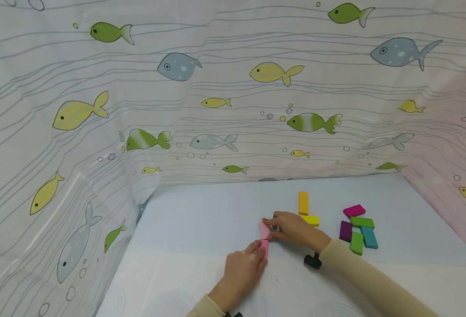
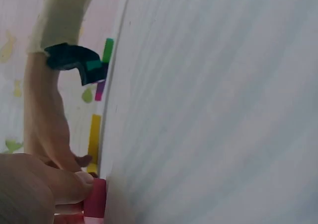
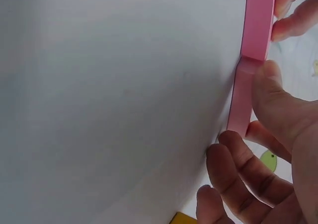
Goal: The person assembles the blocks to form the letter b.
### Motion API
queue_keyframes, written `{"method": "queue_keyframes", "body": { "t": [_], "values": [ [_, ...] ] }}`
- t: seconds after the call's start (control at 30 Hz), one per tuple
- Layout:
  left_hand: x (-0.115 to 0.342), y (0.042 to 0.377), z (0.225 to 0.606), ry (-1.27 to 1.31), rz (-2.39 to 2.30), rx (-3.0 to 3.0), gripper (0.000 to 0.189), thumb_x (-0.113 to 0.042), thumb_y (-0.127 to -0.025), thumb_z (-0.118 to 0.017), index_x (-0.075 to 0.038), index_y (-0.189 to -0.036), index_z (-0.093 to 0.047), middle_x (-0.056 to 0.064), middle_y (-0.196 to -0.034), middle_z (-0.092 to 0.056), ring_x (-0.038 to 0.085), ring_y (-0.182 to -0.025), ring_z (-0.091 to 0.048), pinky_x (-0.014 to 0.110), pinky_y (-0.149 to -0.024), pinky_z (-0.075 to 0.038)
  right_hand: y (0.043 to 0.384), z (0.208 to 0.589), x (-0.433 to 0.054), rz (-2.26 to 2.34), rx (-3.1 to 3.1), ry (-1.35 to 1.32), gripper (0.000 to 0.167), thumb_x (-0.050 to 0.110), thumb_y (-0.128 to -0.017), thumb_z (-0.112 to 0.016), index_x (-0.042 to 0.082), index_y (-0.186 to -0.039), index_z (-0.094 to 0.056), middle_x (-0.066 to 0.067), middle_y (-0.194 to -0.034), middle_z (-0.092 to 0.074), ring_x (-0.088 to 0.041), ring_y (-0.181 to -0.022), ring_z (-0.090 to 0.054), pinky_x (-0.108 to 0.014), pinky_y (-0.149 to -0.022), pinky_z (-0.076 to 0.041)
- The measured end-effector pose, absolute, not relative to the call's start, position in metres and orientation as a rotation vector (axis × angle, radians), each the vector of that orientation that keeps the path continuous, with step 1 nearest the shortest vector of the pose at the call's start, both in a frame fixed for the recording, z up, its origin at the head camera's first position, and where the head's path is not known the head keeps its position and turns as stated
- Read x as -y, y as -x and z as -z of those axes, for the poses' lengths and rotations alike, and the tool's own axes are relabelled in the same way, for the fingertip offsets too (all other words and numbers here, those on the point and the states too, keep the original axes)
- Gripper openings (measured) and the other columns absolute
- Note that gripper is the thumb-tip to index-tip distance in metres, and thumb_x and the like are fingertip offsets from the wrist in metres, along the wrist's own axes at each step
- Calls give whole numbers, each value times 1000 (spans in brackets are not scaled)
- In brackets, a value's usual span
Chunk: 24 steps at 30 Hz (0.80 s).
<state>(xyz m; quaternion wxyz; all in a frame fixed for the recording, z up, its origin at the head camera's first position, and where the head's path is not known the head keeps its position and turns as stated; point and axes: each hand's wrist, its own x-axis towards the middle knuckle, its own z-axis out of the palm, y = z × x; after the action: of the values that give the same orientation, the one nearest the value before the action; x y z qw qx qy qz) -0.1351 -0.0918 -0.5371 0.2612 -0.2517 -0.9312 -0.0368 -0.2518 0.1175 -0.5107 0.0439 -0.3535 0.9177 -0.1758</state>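
Note:
Two pink blocks lie end to end on the white table, their short ends touching or nearly so. My left hand (image 1: 242, 269) pinches the nearer, deeper pink block (image 3: 258, 23) between thumb and fingers. On the farther, light pink block (image 1: 264, 230), my right hand (image 1: 294, 229) has its thumb at the joint and a fingertip at the far end. In the right wrist view, the right thumb presses the side of this block, while the other fingers curl past its end. The left wrist view shows the left thumb on the deeper pink block (image 2: 95, 198).
Beyond the right hand lie an orange block (image 1: 303, 202) and a yellow block (image 1: 311, 220). Farther right is a loose cluster: magenta (image 1: 353, 211), purple (image 1: 345, 231), teal (image 1: 369, 237) and two green blocks (image 1: 357, 243). A fish-patterned curtain (image 1: 249, 123) encloses the table's back and sides.

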Motion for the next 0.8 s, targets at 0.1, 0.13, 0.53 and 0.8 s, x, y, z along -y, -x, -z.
{"method": "queue_keyframes", "body": {
  "t": [0.1, 0.13, 0.53, 0.8],
  "values": [
    [94, 137, 539, 668, 156, 2531, 18, -34, -89, -84, -22, -101, -79, -4, -118, -77, 21, -51, -65, 30, -41, -41, 255, 512, -113, 550, -2798, 1077, 58, 42, -92, -81, 20, -144, -68, 5, -88, -62, -7, -74, -51, -22, -67, -45],
    [95, 138, 539, 665, 184, 2537, 17, -33, -89, -84, -21, -100, -79, -3, -118, -78, 22, -52, -67, 30, -41, -41, 256, 511, -112, 557, -2794, 1064, 59, 43, -92, -81, 21, -144, -68, 6, -88, -62, -7, -74, -51, -22, -67, -45],
    [101, 150, 540, 565, 416, 2571, 25, -35, -89, -83, -22, -110, -86, -2, -121, -80, 24, -84, -82, 36, -49, -54, 265, 509, -105, 673, -2739, 980, 58, 38, -94, -80, 19, -147, -65, 9, -82, -56, -10, -75, -51, -25, -69, -44],
    [104, 157, 547, 514, 614, 2567, 26, -36, -84, -89, -20, -104, -87, 9, -124, -79, 31, -88, -82, 34, -53, -56, 266, 511, -100, 691, -2721, 953, 59, 36, -94, -80, 20, -149, -64, 7, -82, -58, -11, -77, -51, -25, -71, -44]
  ]
}}
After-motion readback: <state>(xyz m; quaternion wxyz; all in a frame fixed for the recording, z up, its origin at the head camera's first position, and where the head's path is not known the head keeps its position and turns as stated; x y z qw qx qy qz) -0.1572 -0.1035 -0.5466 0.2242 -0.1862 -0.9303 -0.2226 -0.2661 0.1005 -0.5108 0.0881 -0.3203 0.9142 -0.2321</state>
